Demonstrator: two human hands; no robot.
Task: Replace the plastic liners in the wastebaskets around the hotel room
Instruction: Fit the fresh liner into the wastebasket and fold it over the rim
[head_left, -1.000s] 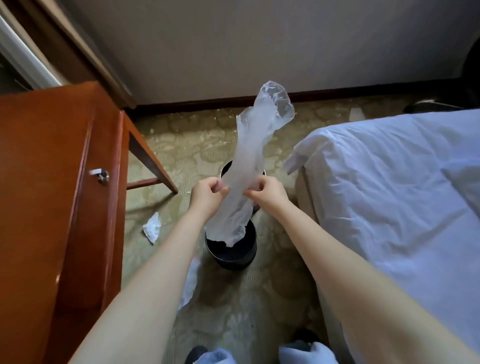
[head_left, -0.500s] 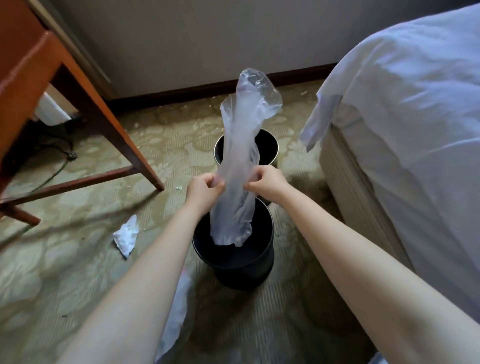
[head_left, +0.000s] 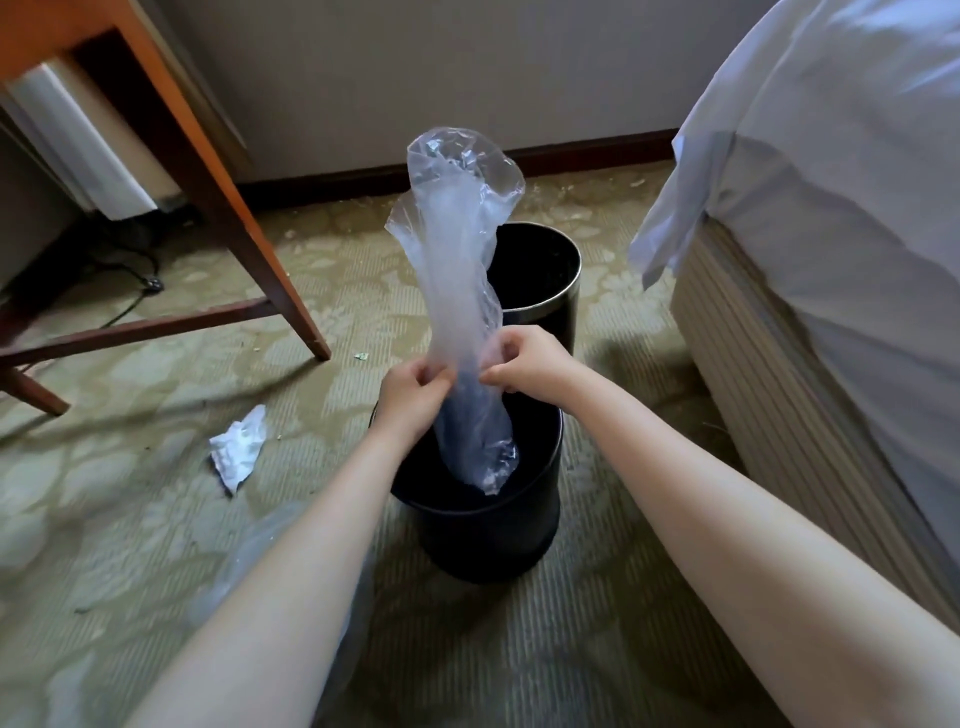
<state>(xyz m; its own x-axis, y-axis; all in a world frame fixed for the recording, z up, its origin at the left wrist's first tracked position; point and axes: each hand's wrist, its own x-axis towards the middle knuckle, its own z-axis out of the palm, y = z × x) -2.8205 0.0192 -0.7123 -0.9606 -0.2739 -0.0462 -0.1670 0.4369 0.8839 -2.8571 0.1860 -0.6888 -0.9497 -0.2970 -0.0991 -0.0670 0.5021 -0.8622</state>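
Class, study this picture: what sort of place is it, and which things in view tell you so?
Probably a hotel bedroom: a bed with white sheets, patterned carpet, a wooden table, and the left hand and right hand pinching a clear plastic liner whose end hangs in a black wastebasket.

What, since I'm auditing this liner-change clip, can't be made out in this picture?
Head view:
- Bottom of the near wastebasket: hidden by darkness and the liner hanging into it.
- Lower front of the far wastebasket: hidden behind the liner and right hand.
- Mouth of the liner: lost in bunched folds where the left hand and right hand pinch it.
- The plastic on the carpet: blurred, partly under the left forearm.
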